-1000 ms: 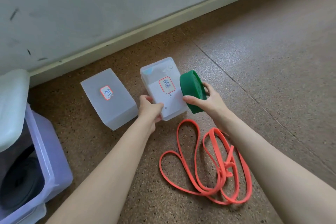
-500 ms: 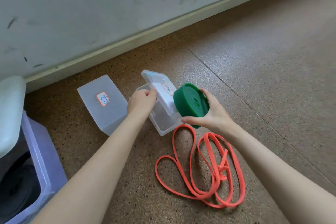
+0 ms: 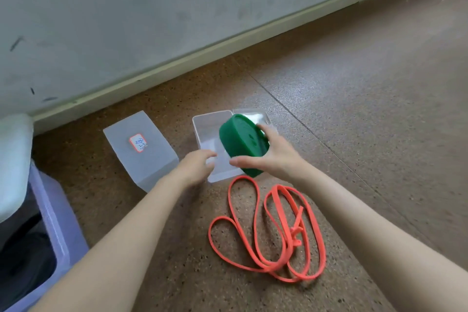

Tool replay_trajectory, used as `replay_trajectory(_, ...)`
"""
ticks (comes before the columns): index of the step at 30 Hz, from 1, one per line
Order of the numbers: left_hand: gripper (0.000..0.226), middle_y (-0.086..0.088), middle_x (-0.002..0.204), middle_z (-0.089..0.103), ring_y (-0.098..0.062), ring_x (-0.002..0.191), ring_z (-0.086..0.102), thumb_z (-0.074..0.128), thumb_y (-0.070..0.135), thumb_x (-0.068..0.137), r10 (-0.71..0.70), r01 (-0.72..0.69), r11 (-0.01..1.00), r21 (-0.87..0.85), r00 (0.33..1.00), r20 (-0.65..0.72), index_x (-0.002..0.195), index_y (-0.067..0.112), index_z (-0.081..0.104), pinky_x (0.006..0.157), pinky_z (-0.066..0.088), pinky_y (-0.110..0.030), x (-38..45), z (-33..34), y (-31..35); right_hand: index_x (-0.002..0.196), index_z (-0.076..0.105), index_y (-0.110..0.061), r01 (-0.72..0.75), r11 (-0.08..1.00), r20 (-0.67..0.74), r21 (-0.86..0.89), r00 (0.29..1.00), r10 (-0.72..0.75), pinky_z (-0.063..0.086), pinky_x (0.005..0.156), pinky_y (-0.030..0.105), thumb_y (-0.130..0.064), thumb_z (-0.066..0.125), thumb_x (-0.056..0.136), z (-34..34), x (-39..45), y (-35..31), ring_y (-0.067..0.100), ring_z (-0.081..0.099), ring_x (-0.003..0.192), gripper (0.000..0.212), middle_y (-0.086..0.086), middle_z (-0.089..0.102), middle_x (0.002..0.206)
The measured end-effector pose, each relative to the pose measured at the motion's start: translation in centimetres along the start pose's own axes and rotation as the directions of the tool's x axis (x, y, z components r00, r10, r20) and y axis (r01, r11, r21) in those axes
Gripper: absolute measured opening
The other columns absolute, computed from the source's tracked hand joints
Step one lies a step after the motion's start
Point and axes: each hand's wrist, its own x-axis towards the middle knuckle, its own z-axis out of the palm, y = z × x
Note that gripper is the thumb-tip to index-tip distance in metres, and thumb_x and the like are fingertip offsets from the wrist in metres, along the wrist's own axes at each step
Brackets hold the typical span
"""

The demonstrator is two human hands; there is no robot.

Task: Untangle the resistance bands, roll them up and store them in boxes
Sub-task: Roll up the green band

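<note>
Rolled green band (image 3: 243,144) held in the right hand (image 3: 274,157), thumb along the near edge and fingers (image 3: 264,129) curled round the far side, tilted and hovering over the mouth of the open clear box (image 3: 205,132) on the floor. Lid (image 3: 253,115) swung back flat on the far side. Left hand (image 3: 196,166) at the box's near left corner, fingers loosely bent toward the wall; whether touching or just short of it, cannot tell, with the fingertips blurred.

Likely rubbery and springy, that roll: wide, thick strap wound tight, wanting to unwind once pressure comes off. Best kept squeezed across the outer turns, thumb against fingers as now, never by the loose tail. Probably grippy rather than slick, fairly light, not fragile. A close fit in the box by the look of it, so better lowered flat and released only once the walls can hold the coil.

Box thin and light, apt to skid; worth steadying at the rim.

Orange band (image 3: 268,230) lying loose on the floor nearer the body, narrow, limp, looped over itself with 1 knot-like tangle on its right. Soft enough to pick up anywhere, easiest worked from that tangle.

Second box (image 3: 141,152), closed and labelled, just left of the open 1.
</note>
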Motion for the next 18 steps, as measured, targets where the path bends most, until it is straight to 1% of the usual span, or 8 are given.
replay_trajectory(1,0.041,-0.005,0.151,0.032,-0.023,0.132,0.039,0.043,0.017,0.097,-0.003,0.000,0.997,0.083,0.999,0.039,0.139,0.015,0.044,0.107,0.031,-0.033,-0.3,0.9,-0.7,0.107,0.042,-0.031,-0.040,0.999,-0.046,0.027,0.998,0.041,0.041,0.066,0.002,-0.044,0.083,0.061,0.4,1.0,0.2,-0.009,0.050,0.082,0.063,-0.024,0.050,0.091)
replay_trajectory(2,0.043,-0.004,0.153,0.027,-0.023,0.132,0.040,0.045,0.017,0.097,0.002,-0.004,0.995,0.105,1.000,0.016,0.140,0.015,0.041,0.107,0.031,-0.034,-0.6,1.6,-1.0,0.107,0.045,-0.028,-0.088,0.994,-0.053,0.057,0.994,0.091,0.045,0.069,0.007,-0.049,0.081,0.061,0.9,2.1,0.4,-0.006,0.052,0.083,0.062,-0.017,0.055,0.094)
replay_trajectory(4,0.044,-0.003,0.150,0.032,-0.025,0.125,0.047,0.049,0.017,0.095,0.025,-0.015,0.997,0.077,0.990,-0.140,0.139,0.013,0.041,0.104,0.038,-0.036,-1.1,2.5,-1.1,0.110,0.050,-0.023,-0.178,0.982,-0.015,0.064,0.984,0.179,0.053,0.083,0.031,-0.059,0.076,0.061,2.3,4.4,0.7,0.011,0.060,0.094,0.066,-0.004,0.060,0.102)
replay_trajectory(6,0.043,-0.004,0.147,0.035,-0.026,0.122,0.051,0.052,0.019,0.094,0.085,-0.060,0.992,0.111,0.969,-0.234,0.136,0.012,0.044,0.101,0.042,-0.037,-1.6,2.9,-1.3,0.116,0.051,-0.018,-0.214,0.977,0.013,-0.008,0.977,0.214,0.051,0.090,0.042,-0.065,0.071,0.063,4.2,6.4,0.8,0.023,0.059,0.103,0.074,0.004,0.061,0.109)
replay_trajectory(9,0.039,-0.005,0.141,0.040,-0.025,0.114,0.056,0.055,0.019,0.092,0.198,-0.161,0.975,0.151,0.942,-0.272,0.130,0.011,0.049,0.094,0.046,-0.033,-2.5,3.3,-2.4,0.124,0.048,-0.015,-0.185,0.973,0.003,-0.135,0.982,0.187,0.049,0.093,0.044,-0.069,0.067,0.065,7.2,8.2,1.4,0.027,0.054,0.111,0.083,0.009,0.057,0.117)
replay_trajectory(13,0.025,-0.004,0.121,0.052,-0.018,0.108,0.052,0.053,0.021,0.093,0.335,-0.234,0.923,0.305,0.879,-0.339,0.117,0.013,0.057,0.087,0.046,-0.027,-3.0,3.4,-3.8,0.130,0.034,-0.011,-0.181,0.928,-0.208,-0.325,0.971,0.116,0.044,0.091,0.042,-0.060,0.071,0.069,9.8,8.9,2.8,0.034,0.044,0.116,0.086,0.013,0.040,0.125)
replay_trajectory(16,0.020,-0.006,0.110,0.055,-0.019,0.103,0.048,0.049,0.020,0.096,0.380,-0.253,0.904,0.344,0.844,-0.379,0.107,0.009,0.061,0.084,0.044,-0.029,-2.8,3.3,-3.9,0.139,0.022,-0.014,-0.152,0.850,-0.212,-0.504,0.976,0.049,0.036,0.097,0.044,-0.047,0.072,0.074,11.4,8.7,3.9,0.039,0.035,0.122,0.088,0.017,0.028,0.139)
replay_trajectory(18,0.019,-0.006,0.107,0.055,-0.019,0.101,0.050,0.049,0.020,0.095,0.404,-0.277,0.893,0.354,0.840,-0.363,0.106,0.009,0.061,0.082,0.045,-0.028,-2.7,3.3,-4.1,0.142,0.018,-0.014,-0.129,0.768,-0.180,-0.628,0.983,0.017,0.031,0.104,0.044,-0.045,0.071,0.074,12.4,8.4,4.6,0.040,0.029,0.126,0.091,0.020,0.017,0.146)
